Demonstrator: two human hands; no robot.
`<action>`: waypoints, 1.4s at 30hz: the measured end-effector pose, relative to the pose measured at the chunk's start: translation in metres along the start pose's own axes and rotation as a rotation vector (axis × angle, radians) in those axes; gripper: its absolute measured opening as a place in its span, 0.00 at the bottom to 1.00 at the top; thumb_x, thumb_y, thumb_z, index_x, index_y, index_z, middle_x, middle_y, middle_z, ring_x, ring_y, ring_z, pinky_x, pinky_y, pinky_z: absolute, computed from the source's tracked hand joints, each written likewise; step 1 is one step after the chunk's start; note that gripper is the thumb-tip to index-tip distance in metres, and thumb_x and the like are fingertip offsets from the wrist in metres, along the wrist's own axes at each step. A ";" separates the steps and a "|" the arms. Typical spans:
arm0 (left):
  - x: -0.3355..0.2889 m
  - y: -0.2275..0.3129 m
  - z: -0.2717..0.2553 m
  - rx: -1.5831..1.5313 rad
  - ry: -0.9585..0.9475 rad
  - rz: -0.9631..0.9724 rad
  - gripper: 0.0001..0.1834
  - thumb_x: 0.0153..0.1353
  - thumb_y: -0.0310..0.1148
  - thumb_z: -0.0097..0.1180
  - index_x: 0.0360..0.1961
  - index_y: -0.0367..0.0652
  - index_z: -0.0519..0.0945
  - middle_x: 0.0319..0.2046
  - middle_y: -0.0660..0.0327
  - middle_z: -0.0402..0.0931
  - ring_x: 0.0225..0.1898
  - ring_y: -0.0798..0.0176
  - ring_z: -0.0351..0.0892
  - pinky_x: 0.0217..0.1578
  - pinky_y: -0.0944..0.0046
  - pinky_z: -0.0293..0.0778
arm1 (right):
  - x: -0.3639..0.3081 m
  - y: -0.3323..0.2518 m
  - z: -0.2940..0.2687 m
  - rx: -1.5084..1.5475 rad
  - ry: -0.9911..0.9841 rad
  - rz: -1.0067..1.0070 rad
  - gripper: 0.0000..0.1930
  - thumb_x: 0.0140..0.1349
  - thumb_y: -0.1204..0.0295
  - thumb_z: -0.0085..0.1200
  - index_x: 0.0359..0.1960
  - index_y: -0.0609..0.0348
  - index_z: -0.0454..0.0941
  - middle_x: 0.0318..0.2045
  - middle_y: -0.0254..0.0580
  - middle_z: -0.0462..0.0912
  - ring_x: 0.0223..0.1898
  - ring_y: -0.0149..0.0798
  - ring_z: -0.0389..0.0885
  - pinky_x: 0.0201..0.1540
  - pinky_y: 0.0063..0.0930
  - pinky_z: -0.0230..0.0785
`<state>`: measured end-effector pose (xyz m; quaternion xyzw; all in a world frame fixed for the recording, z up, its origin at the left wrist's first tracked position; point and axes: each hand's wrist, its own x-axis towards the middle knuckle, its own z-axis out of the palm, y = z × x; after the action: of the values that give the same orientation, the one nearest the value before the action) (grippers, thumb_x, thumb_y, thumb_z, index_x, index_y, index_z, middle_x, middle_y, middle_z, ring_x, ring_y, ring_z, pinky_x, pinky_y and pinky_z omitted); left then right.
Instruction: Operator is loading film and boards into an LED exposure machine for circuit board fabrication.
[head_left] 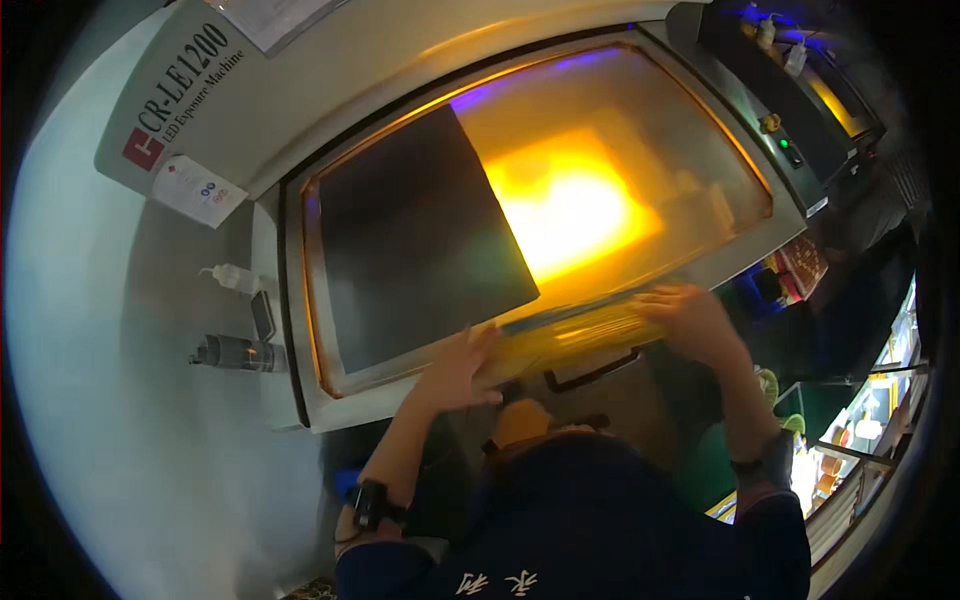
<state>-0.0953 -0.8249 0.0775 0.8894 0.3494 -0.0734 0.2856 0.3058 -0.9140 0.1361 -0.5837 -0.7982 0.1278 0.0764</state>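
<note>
A thin yellow see-through film (pixel 575 338) spans the space between my hands, along the front edge of a framed glass bed. Its far edge shows as a bluish strip. My left hand (pixel 458 372) grips the film's left end, fingers on the far side and thumb nearer me. At the other end, my right hand (pixel 692 322) has its fingers bent over the film. The fingertips are slightly blurred. Beyond my left hand, a flat black sheet (pixel 420 235) covers the left part of the bed. Bright yellow light glares from the glass (pixel 690 120) to its right.
A metal frame (pixel 765 185) borders the bed. On the left ledge are a white squeeze bottle (pixel 236 278), a phone (pixel 263 316) and a grey bottle (pixel 240 353). A black handle (pixel 595 371) sits below the film. Small boxes (pixel 800 268) stand at the right, near a control panel (pixel 785 145).
</note>
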 end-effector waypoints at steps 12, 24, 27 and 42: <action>-0.022 -0.282 -0.074 0.165 0.110 -0.420 0.42 0.48 0.22 0.59 0.70 0.44 0.64 0.60 0.48 0.74 0.60 0.35 0.73 0.61 0.49 0.71 | 0.327 -0.085 0.167 -0.116 0.001 -0.287 0.30 0.59 0.71 0.53 0.67 0.49 0.68 0.63 0.45 0.73 0.63 0.51 0.73 0.67 0.52 0.62; 0.171 -0.570 -0.246 0.436 0.398 -0.466 0.47 0.47 0.24 0.66 0.71 0.54 0.63 0.60 0.49 0.73 0.62 0.42 0.70 0.65 0.51 0.62 | 0.724 -0.031 0.170 -0.302 -0.026 -0.138 0.43 0.52 0.82 0.52 0.73 0.43 0.58 0.71 0.37 0.64 0.72 0.43 0.61 0.73 0.52 0.53; 0.177 -0.590 -0.250 0.420 0.416 -0.414 0.49 0.44 0.24 0.68 0.71 0.51 0.63 0.59 0.53 0.74 0.62 0.42 0.70 0.64 0.49 0.63 | 0.741 -0.038 0.170 -0.300 -0.025 -0.137 0.42 0.53 0.82 0.52 0.73 0.46 0.58 0.72 0.36 0.63 0.72 0.43 0.60 0.72 0.53 0.54; -0.083 -0.205 -0.019 0.040 -0.372 -0.472 0.52 0.45 0.27 0.67 0.73 0.43 0.55 0.70 0.48 0.60 0.67 0.27 0.60 0.67 0.34 0.57 | 0.264 -0.102 0.135 -0.050 -0.780 -0.357 0.37 0.62 0.70 0.54 0.74 0.51 0.55 0.71 0.45 0.63 0.71 0.51 0.61 0.72 0.49 0.55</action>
<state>-0.2942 -0.7412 0.0271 0.7603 0.4866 -0.3064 0.3020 0.0952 -0.7074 0.0299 -0.3462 -0.8586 0.3044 -0.2242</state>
